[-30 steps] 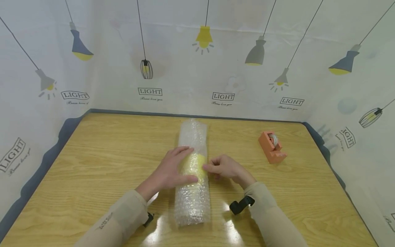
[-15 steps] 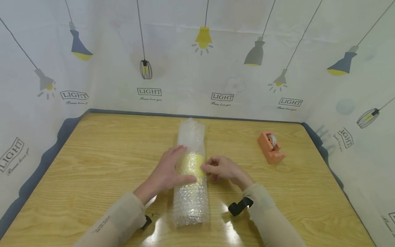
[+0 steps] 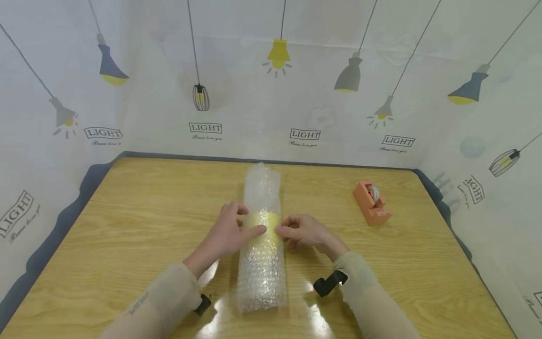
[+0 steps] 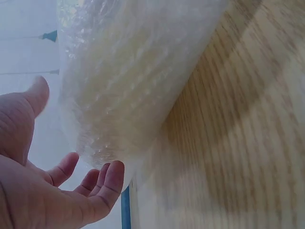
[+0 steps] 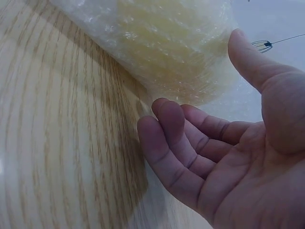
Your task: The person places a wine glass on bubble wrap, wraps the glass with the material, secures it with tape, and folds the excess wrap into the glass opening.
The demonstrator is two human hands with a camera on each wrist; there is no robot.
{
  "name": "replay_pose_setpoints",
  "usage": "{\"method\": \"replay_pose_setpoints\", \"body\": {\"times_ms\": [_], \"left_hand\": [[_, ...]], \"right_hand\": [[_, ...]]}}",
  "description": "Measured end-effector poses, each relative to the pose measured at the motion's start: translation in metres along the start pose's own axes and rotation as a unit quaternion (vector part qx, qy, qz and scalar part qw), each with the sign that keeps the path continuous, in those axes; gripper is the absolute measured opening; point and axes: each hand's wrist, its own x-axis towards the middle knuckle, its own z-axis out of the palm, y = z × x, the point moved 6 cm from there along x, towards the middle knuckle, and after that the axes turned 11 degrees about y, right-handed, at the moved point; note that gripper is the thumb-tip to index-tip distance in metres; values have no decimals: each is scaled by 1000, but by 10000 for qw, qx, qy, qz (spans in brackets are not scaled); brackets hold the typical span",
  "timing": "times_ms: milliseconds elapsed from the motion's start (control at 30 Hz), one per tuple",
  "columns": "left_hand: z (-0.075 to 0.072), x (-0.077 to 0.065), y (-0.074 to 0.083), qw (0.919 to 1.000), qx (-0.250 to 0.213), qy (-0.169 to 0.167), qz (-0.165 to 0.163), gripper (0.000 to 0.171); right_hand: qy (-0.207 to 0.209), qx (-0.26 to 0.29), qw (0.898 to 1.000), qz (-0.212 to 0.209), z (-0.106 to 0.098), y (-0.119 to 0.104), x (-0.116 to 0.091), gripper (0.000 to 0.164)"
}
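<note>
A long bundle of bubble wrap (image 3: 262, 273) lies lengthwise on the table, with something yellow showing through its middle. Its contents are blurred by the wrap. On its left side is my left hand (image 3: 226, 233), the thumb laid across the top and the fingers loosely bent by the side. From the right my right hand (image 3: 306, 230) meets the bundle, thumb tip at the upper edge of the yellow part. In the right wrist view its relaxed fingers (image 5: 167, 143) lie near the wrap, well apart from the thumb. Both wrist views show the palms free of any gripped thing.
An orange tape dispenser (image 3: 372, 202) with a roll of tape stands at the right rear of the wooden table (image 3: 139, 207). A white printed curtain (image 3: 241, 94) encloses the back and sides. Each wrist carries a small black camera (image 3: 330, 282).
My left hand has drawn its fingers in, and its thumb has slid up the bundle toward the right thumb. The right hand stays nearly in place; the bundle lies as before.
</note>
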Motion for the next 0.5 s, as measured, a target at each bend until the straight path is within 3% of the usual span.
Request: {"method": "replay_pose_setpoints", "body": {"times_ms": [200, 500], "left_hand": [[-2, 7, -8, 9995, -147, -18, -276, 65], [0, 6, -20, 9924, 135, -588, -1070, 92]], "right_hand": [[-36, -1, 10000, 21, 2, -1, -1, 35], [-266, 226, 9994, -23, 5, -1, -2, 42]]}}
